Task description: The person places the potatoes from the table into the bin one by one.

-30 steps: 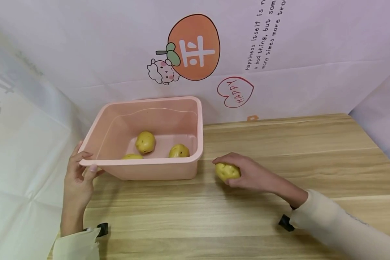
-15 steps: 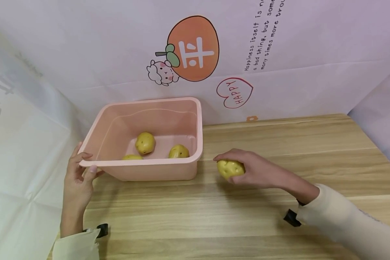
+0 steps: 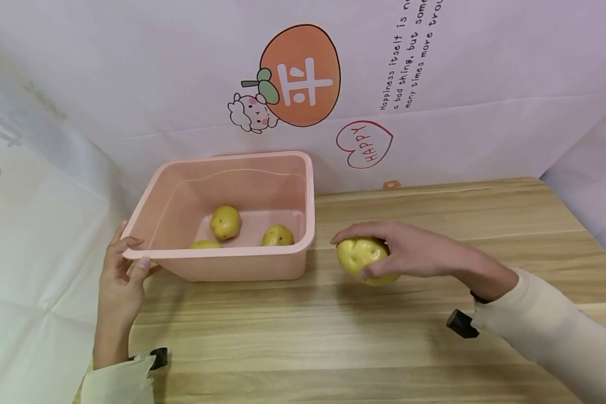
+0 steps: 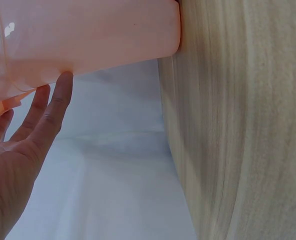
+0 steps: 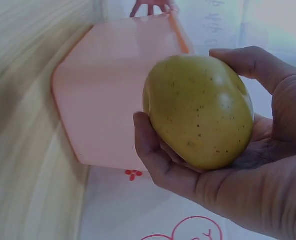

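My right hand [image 3: 424, 249] grips a yellow potato [image 3: 359, 255] above the table, to the right of a pink plastic bin [image 3: 232, 265]. In the right wrist view, thumb and fingers curl round the speckled potato [image 5: 198, 112]. At the bin's front left corner my left hand [image 3: 121, 289] holds the rim, a finger over its edge and the thumb on the outside. Other fingers [image 4: 60, 97] reach up under the bin's side in the left wrist view. Inside the bin lie a potato [image 3: 225, 222] near the middle, another [image 3: 278, 235] to the right, and a third [image 3: 205, 244] mostly hidden by the front rim.
The bin stands on a wood-grain table [image 3: 293, 342], close to the printed white cloth [image 3: 434, 140] behind it. More white cloth [image 3: 40, 235] hangs along the left side. A small black device [image 3: 462, 324] sits at my right wrist.
My right hand has raised the potato from near the table and shifted a little to the right, turning it slightly. The left hand and bin have stayed in place.
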Motion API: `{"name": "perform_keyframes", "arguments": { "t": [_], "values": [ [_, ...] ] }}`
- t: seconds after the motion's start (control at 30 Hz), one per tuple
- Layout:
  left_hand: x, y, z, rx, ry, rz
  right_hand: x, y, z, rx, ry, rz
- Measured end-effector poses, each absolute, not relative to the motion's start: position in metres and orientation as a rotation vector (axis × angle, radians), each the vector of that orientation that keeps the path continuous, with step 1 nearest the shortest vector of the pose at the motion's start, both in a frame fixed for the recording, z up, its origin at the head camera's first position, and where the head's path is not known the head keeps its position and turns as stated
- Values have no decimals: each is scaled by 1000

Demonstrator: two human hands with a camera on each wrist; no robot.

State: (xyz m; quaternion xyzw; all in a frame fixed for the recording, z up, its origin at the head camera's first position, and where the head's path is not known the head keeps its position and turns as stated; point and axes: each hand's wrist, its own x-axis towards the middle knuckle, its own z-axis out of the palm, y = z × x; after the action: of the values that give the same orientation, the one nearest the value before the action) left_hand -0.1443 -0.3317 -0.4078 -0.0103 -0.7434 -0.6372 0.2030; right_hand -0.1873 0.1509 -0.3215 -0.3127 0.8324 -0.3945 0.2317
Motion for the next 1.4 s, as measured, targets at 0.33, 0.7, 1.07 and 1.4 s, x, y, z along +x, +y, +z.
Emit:
{"name": "perform_keyframes", "arguments": {
  "t": [0.33,0.7,1.07,1.4],
  "values": [
    [-143,-332,-409,-24,-2074,-1781,-196,150,-297,-824,2166,-1053],
    [-143,-334,-410,-41,-2063,-1793,-217,139,-274,-854,2070,-992],
    [-144,-334,-410,-33,-2055,-1800,-243,103,-250,-843,1951,-965],
    [-146,-332,-409,-1,-2074,-1782,-270,60,-244,-726,1695,-1127]
  ]
}}
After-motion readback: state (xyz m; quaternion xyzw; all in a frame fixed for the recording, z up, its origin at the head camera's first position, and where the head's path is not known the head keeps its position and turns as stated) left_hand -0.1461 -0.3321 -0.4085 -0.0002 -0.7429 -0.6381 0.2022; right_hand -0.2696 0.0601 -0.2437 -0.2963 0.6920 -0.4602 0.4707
